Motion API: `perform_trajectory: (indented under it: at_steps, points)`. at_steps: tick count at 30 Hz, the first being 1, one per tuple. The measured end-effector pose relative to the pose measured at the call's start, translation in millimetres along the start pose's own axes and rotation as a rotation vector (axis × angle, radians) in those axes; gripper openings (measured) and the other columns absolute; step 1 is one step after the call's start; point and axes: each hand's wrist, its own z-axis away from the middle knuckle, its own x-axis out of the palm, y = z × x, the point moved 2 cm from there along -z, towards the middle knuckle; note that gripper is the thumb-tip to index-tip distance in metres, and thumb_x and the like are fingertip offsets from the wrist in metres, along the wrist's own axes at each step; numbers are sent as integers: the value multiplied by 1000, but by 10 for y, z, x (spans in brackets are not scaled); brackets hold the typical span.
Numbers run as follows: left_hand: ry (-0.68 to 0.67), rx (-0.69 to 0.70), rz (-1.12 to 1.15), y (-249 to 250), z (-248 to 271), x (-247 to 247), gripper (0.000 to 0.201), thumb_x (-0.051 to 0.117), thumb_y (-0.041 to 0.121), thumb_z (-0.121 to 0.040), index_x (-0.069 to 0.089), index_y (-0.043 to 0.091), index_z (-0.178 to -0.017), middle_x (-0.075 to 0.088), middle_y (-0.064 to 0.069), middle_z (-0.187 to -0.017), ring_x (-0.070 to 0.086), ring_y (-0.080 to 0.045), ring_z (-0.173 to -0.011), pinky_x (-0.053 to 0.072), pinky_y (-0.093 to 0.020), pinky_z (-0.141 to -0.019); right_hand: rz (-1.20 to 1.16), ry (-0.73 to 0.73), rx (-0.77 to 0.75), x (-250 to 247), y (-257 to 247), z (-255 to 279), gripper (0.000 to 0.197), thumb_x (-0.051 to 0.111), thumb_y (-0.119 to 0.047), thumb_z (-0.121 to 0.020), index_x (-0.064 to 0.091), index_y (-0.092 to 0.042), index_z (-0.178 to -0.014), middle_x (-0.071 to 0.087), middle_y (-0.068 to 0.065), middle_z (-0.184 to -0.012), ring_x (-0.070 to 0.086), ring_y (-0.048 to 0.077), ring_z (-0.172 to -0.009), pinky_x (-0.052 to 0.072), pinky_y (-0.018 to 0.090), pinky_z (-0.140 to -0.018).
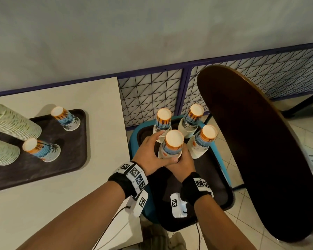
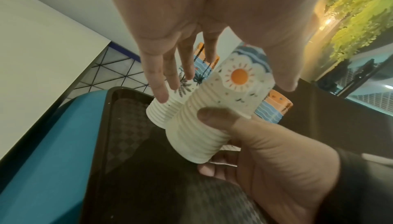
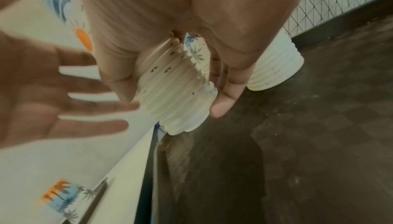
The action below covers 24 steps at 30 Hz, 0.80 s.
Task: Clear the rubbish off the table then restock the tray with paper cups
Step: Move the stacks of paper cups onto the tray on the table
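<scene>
Our right hand [image 1: 181,164] grips the inverted, beach-printed paper cup stack [image 1: 171,147] low for lifting, while our left hand [image 1: 150,152], fingers spread, steadies it

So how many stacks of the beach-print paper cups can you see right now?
6. Two on the table tray: far, near. Four over the chair tray, and one gripped by the right hand.
</scene>
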Motion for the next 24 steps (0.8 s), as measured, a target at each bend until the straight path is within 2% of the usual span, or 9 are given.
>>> perform_trajectory:
  at_steps: [2, 5, 7, 9, 14, 17, 19, 22, 24]
  points:
    - [-22, -15, 34, -37, -7, -17, 108, 88, 69, -59, 38, 53, -152, 50, 8, -151, 46, -13, -143, 43, -47, -121, -19, -22, -30, 11, -35, 60, 83, 93, -19, -65, 49, -38, -133, 63, -9, -130, 61, 4, -121, 52, 27, -99]
    - [-96, -21, 66, -62, -33, -11, 98, 95, 67, -57, 49, 57, -143, 63, 12, -140, 57, -13, -136, 49, -48, -116, 1, -50, -17, 65, -27, 140, 88, 93, -30, -65, 45, -43, -138, 59, -7, -135, 58, 11, -126, 52, 38, -103]
    - [-113, -22, 83, -55, -37, -1, 78, 100, 47, -63, 59, 52, -130, 73, 19, -124, 65, -3, -124, 52, -37, -111, 35, -52, -29, 105, -26, 185, 90, 91, -34, -64, 43, -40, -140, 58, -9, -135, 56, 14, -127, 51, 44, -103]
    - [-113, -34, 137, -55, -32, -2, 71, 100, 25, -66, 61, 49, -121, 75, 24, -114, 68, 8, -112, 51, -24, -103, 27, -60, -31, 118, -70, 234, 90, 89, -30, -65, 42, -38, -141, 58, -9, -135, 57, 12, -126, 52, 43, -103]
    - [-83, -49, 189, -32, -15, -49, 87, 94, 43, -61, 56, 39, -140, 73, 18, -127, 67, 0, -122, 52, -37, -113, 9, -108, 41, -61, -115, 363, 84, 83, -28, -76, 35, -34, -145, 58, -14, -131, 64, 7, -111, 57, 28, -89]
    - [-68, -52, 177, -19, 3, -85, 94, 92, 51, -61, 51, 39, -144, 70, 18, -133, 64, -3, -128, 48, -41, -117, 134, 45, 91, -324, -6, 382, 47, 76, -21, -83, 55, -28, -124, 61, -12, -119, 64, 11, -106, 52, 24, -81]
    - [-66, -52, 182, -31, 21, -96, 94, 92, 52, -62, 51, 40, -145, 69, 18, -134, 63, -3, -128, 48, -43, -118, 133, 236, 196, -537, 99, 368, 30, 73, -17, -83, 56, -28, -105, 63, -5, -106, 64, 19, -100, 51, 27, -77]
    - [-69, -58, 179, -36, 54, -97, 93, 92, 51, -63, 51, 39, -145, 70, 18, -133, 64, -2, -128, 48, -44, -118, 115, 454, 348, -781, 285, 270, 40, 78, -26, -78, 49, -32, -104, 60, -4, -106, 62, 22, -100, 54, 45, -89]
    - [-67, -60, 179, -38, 80, -89, 92, 93, 50, -63, 52, 38, -144, 71, 18, -132, 64, -2, -127, 48, -44, -118, 154, 442, 376, -834, 389, 133, 60, 82, -33, -75, 45, -32, -122, 58, -2, -116, 59, 23, -108, 51, 47, -96]
